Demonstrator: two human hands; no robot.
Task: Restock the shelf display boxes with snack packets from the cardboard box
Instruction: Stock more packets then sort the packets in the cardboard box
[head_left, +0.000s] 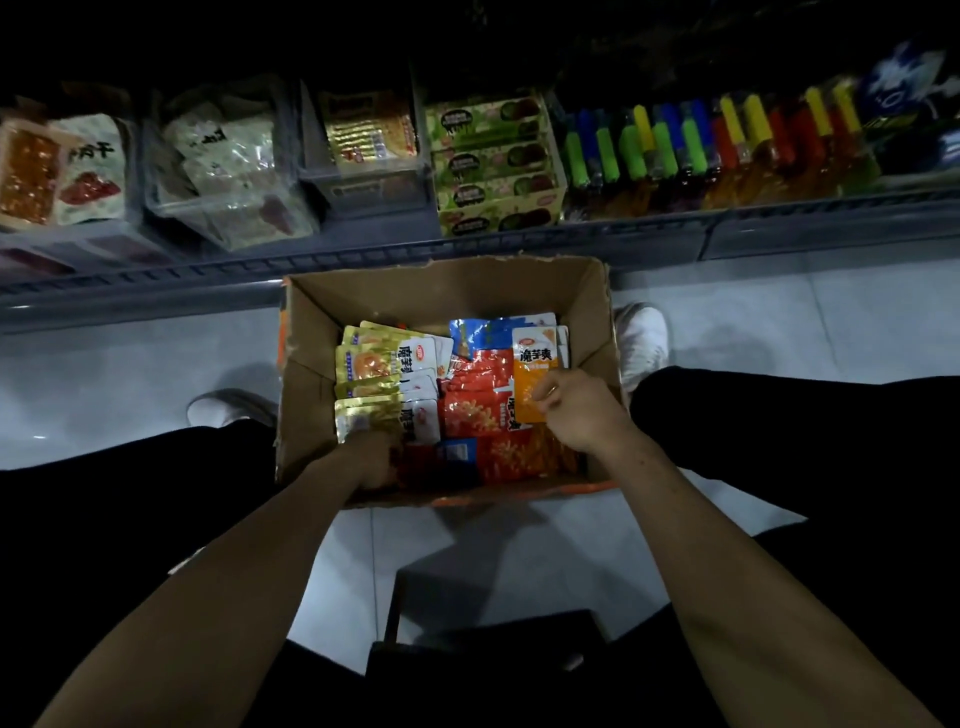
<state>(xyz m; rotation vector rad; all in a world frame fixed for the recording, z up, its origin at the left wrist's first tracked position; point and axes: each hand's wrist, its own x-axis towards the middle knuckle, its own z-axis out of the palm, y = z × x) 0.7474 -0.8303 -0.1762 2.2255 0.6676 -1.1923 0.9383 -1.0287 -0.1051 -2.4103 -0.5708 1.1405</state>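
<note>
Reaching into an open cardboard box (582, 291) on the tiled floor (779, 312) at the centre of the frame, a person works among loose snack packets with both bare hands. The right hand (576, 408), at the right side of the box, pinches the lower edge of an orange-and-white packet (532, 371) between thumb and curled fingers; that packet stands upright against others behind it. The left hand (371, 460), at the lower left corner of the box, is buried knuckles-up beside a stack of gold packets (369, 384); its fingers are curled down among the packets, but what they grasp, if anything, cannot be told. Red packets (478, 410) fill the middle and lower right of the box, with blue-and-white packets (483, 330) along its far side.

Across the top of the frame runs a low shelf (363, 260) of display boxes: clear bins (363, 184) at upper left and centre holding pale and gold packets, a green printed display box (496, 161) just right of centre, and a row of bottles with green, blue, yellow and red caps (701, 145) at upper right. A white shoe (641, 338) shows just right of the box, and another shoe (228, 408) to its left. Dark trouser legs (805, 415) flank the box on both sides.
</note>
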